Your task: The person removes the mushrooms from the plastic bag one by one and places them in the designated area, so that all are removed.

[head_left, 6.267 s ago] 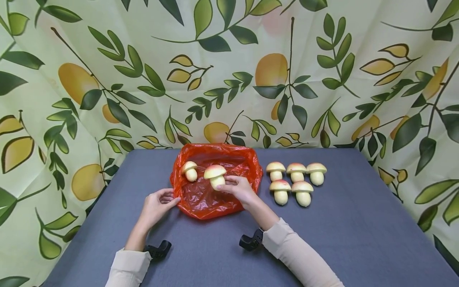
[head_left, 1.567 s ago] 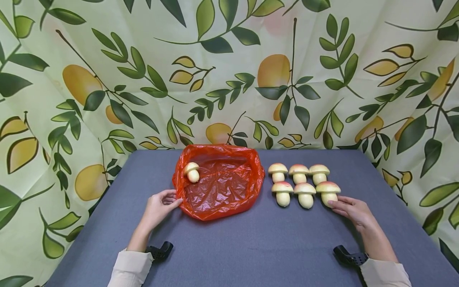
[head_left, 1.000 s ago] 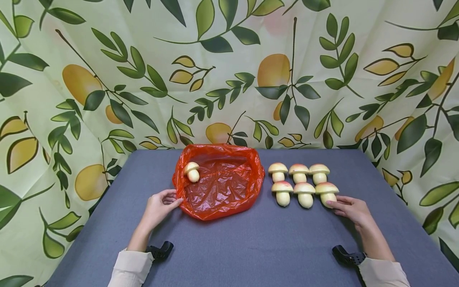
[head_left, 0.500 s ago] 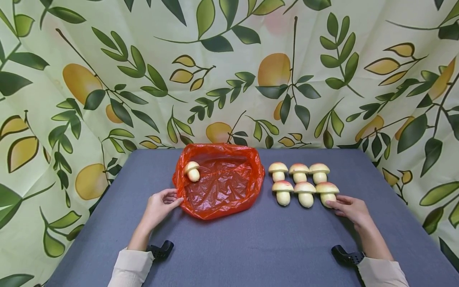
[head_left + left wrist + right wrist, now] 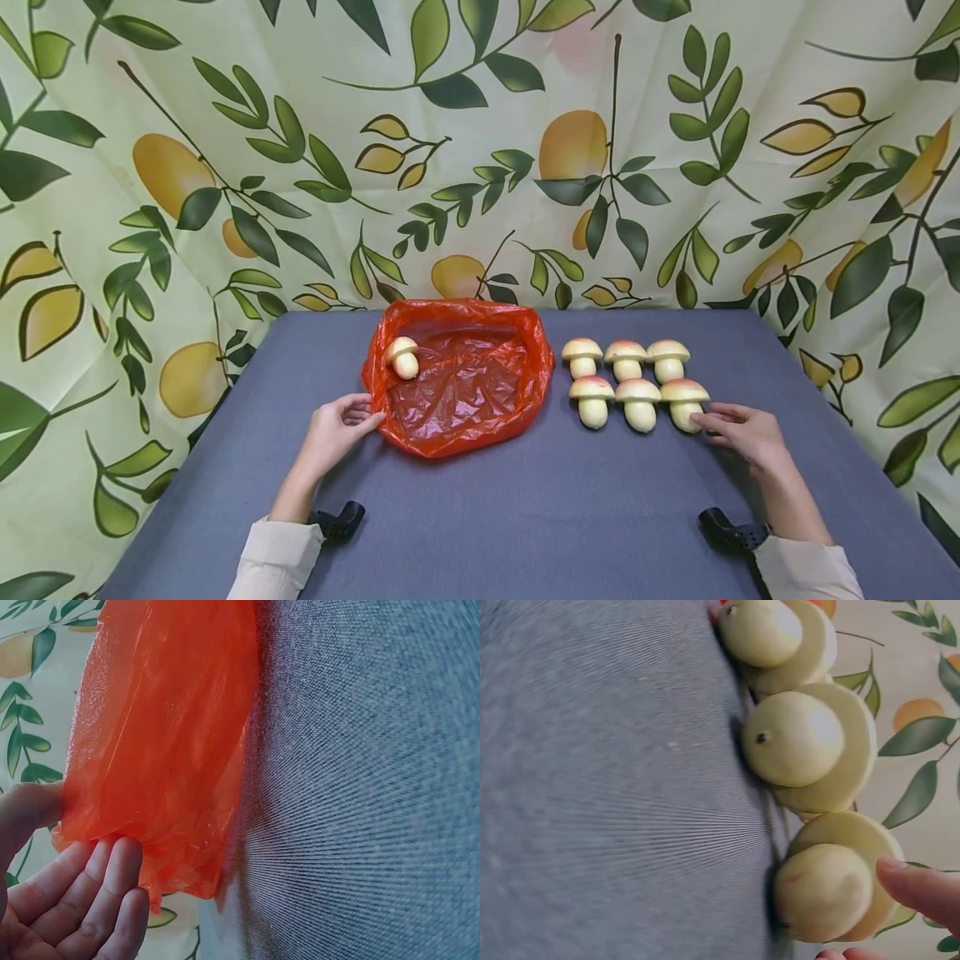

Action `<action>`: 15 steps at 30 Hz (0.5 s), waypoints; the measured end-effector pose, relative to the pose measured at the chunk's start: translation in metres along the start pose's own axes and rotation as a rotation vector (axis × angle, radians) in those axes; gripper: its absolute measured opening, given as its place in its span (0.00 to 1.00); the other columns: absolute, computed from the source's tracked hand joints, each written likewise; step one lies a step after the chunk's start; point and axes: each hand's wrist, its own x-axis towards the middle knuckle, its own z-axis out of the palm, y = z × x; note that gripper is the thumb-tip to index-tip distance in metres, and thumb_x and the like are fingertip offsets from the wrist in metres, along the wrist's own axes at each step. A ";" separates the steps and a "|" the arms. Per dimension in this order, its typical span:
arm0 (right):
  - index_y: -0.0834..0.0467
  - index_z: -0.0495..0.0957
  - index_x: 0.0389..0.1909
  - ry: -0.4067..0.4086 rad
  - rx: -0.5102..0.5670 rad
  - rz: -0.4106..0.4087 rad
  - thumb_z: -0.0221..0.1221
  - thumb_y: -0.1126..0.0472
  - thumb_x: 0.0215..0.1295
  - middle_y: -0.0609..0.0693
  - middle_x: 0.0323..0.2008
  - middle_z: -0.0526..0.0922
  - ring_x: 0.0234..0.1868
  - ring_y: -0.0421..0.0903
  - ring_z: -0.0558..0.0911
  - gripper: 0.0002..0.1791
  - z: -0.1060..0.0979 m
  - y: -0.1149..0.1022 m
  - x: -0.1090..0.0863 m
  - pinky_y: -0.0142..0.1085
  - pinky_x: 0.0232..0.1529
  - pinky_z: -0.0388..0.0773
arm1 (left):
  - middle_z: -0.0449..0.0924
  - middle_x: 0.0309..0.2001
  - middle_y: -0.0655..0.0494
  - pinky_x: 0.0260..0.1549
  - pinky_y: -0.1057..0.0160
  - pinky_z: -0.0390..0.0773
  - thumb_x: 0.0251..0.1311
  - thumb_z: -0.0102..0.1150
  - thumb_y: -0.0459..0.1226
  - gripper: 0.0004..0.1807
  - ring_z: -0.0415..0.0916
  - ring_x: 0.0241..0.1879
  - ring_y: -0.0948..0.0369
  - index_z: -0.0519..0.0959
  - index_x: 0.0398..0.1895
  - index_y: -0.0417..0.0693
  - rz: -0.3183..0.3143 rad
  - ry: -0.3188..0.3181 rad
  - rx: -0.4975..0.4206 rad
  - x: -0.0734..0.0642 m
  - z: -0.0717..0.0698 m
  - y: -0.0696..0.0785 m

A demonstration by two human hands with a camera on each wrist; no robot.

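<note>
My left hand (image 5: 333, 433) pinches the left rim of a red plastic bag (image 5: 450, 444), which stands spread wide on the table. In the left wrist view the bag's side (image 5: 169, 727) hangs between thumb and fingers. One toy mushroom (image 5: 405, 360) lies inside, at the bag's left. My right hand (image 5: 752, 435) is by the stem of the front right mushroom (image 5: 684, 408), its fingers loosely extended. In the right wrist view that mushroom (image 5: 825, 892) rests on the cloth, and my thumb (image 5: 911, 881) overlaps the cap's edge.
Two rows of pale, red-tinged mushrooms lie right of the bag, including a back-row one (image 5: 581, 360) and a front-row one (image 5: 639, 407). Grey cloth (image 5: 540, 517) covers the table. A leaf-and-fruit patterned curtain (image 5: 480, 150) hangs behind.
Earlier my right hand held a mushroom over the bag; that mushroom now lies at the front row's right end. Lately the hand has eased slightly right, its grip loosened. My left hand stays on the rim.
</note>
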 end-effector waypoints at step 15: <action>0.73 0.69 0.58 0.140 0.034 -0.129 0.62 0.50 0.63 0.21 0.21 0.73 0.24 0.27 0.79 0.34 0.000 -0.030 -0.020 0.27 0.29 0.80 | 0.85 0.39 0.39 0.34 0.77 0.78 0.55 0.67 0.34 0.19 0.80 0.33 0.67 0.80 0.48 0.33 0.016 -0.002 -0.017 0.000 0.000 0.001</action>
